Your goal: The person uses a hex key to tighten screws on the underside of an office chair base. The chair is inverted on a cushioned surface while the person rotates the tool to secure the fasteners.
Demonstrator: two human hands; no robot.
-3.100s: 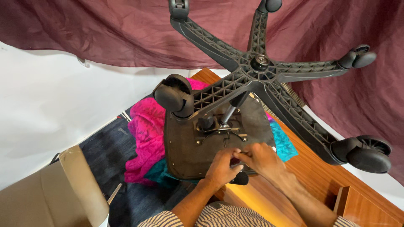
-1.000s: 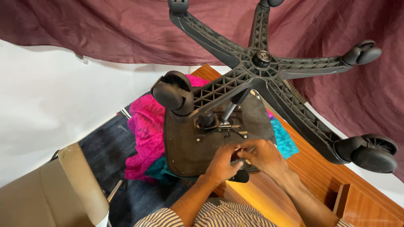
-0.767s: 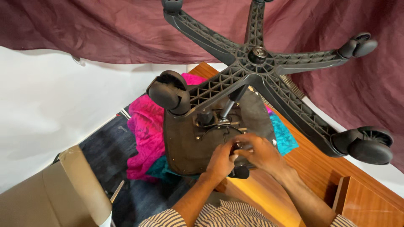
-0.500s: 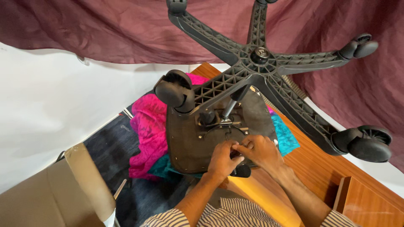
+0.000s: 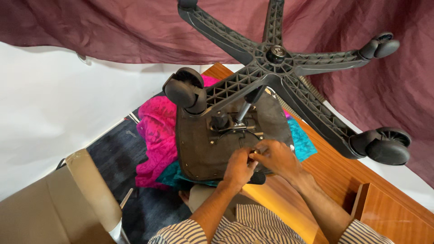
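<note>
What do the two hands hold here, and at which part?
Both the left hand and right hand pinch a small part on the upturned chair seat's underside; fingers hide it.

Upturned chair (image 5: 212, 149) on table (image 5: 334, 176)

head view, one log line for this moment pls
left hand: on seat underside | right hand: beside it, fingertips meeting | chair base: wheels up | grips unclear
</note>
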